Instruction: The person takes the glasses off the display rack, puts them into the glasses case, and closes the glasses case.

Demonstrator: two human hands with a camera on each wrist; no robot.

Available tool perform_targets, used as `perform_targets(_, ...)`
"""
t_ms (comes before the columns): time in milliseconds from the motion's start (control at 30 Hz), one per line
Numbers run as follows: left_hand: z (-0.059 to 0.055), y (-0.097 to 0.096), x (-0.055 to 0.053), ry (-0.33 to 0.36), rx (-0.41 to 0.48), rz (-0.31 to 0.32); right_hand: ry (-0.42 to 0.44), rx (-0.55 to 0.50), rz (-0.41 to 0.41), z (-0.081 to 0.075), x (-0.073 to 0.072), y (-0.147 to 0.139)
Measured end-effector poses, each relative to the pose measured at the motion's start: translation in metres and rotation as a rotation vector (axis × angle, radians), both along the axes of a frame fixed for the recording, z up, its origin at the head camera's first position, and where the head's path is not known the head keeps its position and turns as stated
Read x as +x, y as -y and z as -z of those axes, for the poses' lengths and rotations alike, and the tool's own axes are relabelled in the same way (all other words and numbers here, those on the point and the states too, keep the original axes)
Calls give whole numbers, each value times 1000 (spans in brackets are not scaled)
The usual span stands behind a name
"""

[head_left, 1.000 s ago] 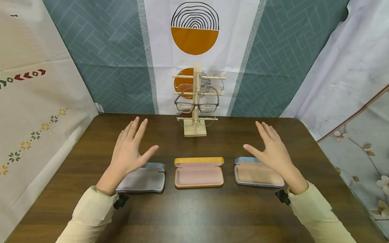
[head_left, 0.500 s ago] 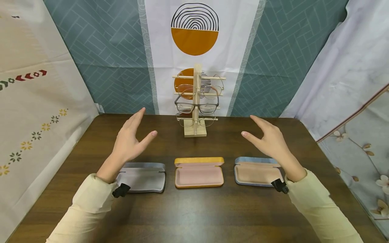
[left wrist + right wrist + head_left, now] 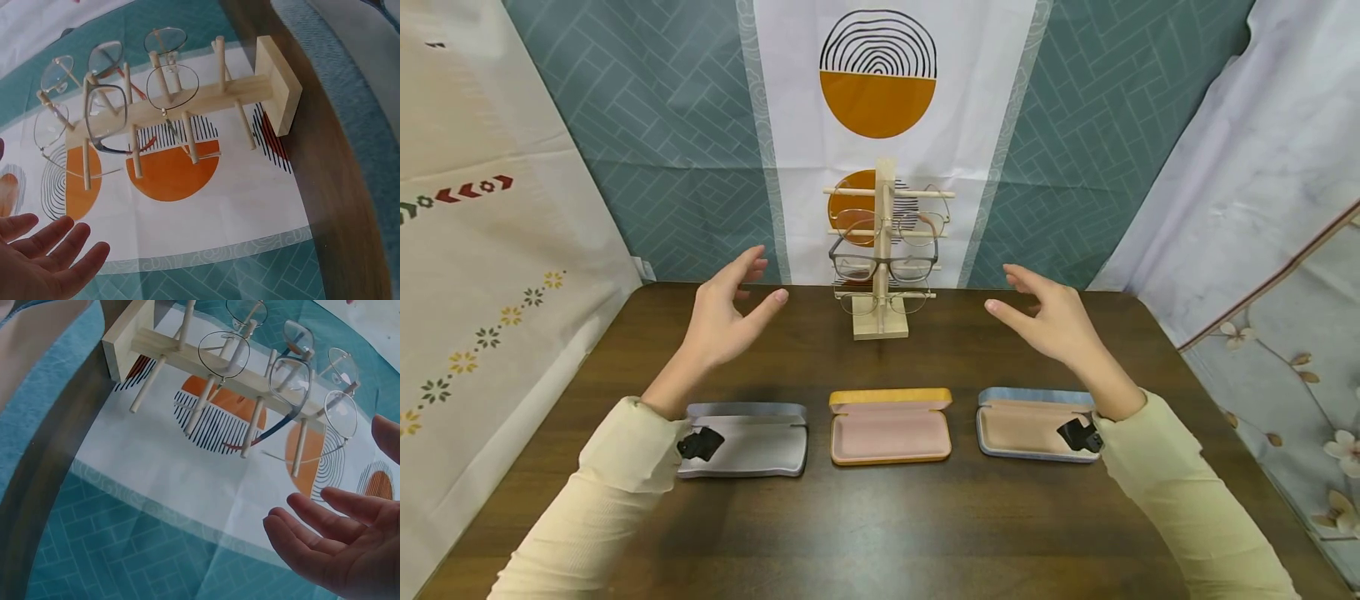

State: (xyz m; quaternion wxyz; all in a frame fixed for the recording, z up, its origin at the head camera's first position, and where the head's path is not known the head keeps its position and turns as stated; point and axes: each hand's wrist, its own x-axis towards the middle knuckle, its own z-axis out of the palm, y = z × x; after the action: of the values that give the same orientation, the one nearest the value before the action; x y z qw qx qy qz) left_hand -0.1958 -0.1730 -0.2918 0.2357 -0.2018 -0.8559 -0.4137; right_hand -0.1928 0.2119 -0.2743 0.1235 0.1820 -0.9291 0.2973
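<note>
My left hand (image 3: 724, 320) is raised over the table, relaxed fingers reaching toward a wooden glasses stand (image 3: 880, 328); it holds nothing. On the other side my right hand (image 3: 1049, 315) hovers likewise, thumb apart from the fingers. Three pairs of glasses hang on the stand's pegs: thin gold-rimmed glasses (image 3: 855, 212) on top, thick grey-framed glasses (image 3: 883, 259) in the middle, thin wire-rimmed glasses (image 3: 864, 312) lowest. Both wrist views show the stand turned sideways, with left fingers (image 3: 57, 245) and right fingers (image 3: 315, 526) apart from it.
Three glasses cases lie with lids up in a row nearer me: a grey case (image 3: 760, 446), a yellow case with pink lining (image 3: 891, 437) and a blue case with beige lining (image 3: 1022, 429). A patterned cloth (image 3: 692, 142) hangs behind the brown table (image 3: 880, 533).
Both hands have moved forward and slightly inward toward the stand, their fingers bending a little more. The cases and glasses have stayed where they were.
</note>
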Motion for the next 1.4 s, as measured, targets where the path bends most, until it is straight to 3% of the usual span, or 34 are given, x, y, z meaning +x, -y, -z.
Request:
perform_targets(300,-9,-5,-9,85,79,39,47,-51,21,-12,-9,6)
perform_targets(767,-20,-15,-28,126,184,74,62,-229,42,-26,-31,24)
perform_targets(833,-24,-19,-27,134,207,85,59,-259,48,-27,-34,26)
perform_targets(1267,-24,-36,-49,127,337,89,63,-435,98,-30,-52,41)
perform_targets(1400,-21,-39,-52,166,416,84,73,-461,110,-29,-55,46)
